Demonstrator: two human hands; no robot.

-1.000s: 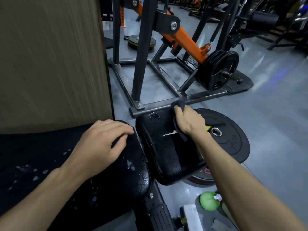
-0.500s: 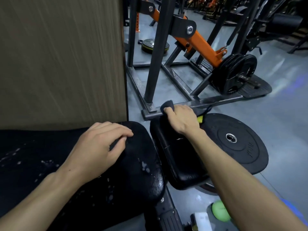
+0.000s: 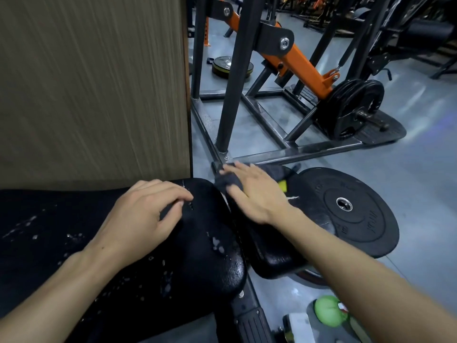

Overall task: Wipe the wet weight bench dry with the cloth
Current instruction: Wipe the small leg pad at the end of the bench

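Right hand [image 3: 254,194] presses the dark cloth [image 3: 226,180] flat-fingered onto the seat pad [image 3: 269,256] to blot; left hand [image 3: 138,216], fingers loosely curled, steadies the wet backrest pad [image 3: 212,263] beside it.

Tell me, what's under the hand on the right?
Under the right hand is a dark cloth, pressed flat onto the small black seat pad. The hand covers most of the cloth, so the pad beneath it is hidden.

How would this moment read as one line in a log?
left hand rests on wet back pad | right hand presses cloth on seat pad | droplets remain
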